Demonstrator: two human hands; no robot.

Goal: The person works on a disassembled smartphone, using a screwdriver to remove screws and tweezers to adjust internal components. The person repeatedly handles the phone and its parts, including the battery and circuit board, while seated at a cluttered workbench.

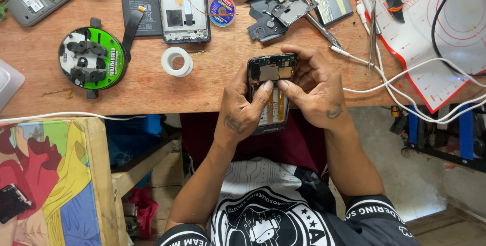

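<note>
An opened smartphone (272, 71) with its back cover off shows a dark circuit board at the top and a battery area below. Both my hands hold it over the near edge of the wooden workbench (152, 81). My left hand (243, 105) grips the phone's left side, thumb pressing near the board's lower edge. My right hand (315, 90) wraps the right side, with its thumb meeting the left thumb at the phone's middle. The phone's lower part is hidden behind my hands.
On the bench lie a roll of white tape (176, 61), a green round holder (92, 57), a loose battery (137, 8), another opened phone (182, 5), black cover parts (276, 15), tweezers (324, 32), white cables (400, 81) and a red-and-white mat (430, 28).
</note>
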